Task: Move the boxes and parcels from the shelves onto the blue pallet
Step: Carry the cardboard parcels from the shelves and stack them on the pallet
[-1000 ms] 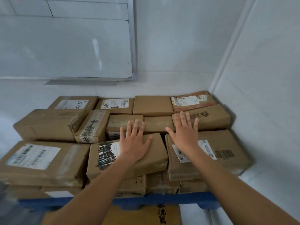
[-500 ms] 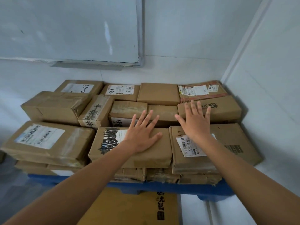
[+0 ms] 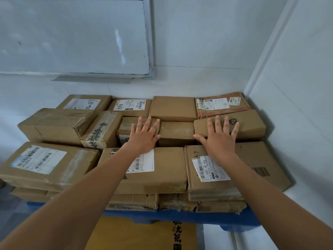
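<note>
Head view: both hands, the left hand (image 3: 144, 137) and the right hand (image 3: 219, 137), are spread flat, fingers straight, at frame centre, gripping nothing. The boxes (image 3: 173, 109) are stacked in layers on the blue pallet (image 3: 180, 216). A shove could likely tip the overhanging right-front box (image 3: 252, 159) off. No opened container is seen.

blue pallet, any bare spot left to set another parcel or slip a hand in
No bare deck shows: parcels cover the blue pallet edge to edge. The only gap is a dark slot between the left hand and right hand. Otherwise stack onto the flat box tops.
</note>
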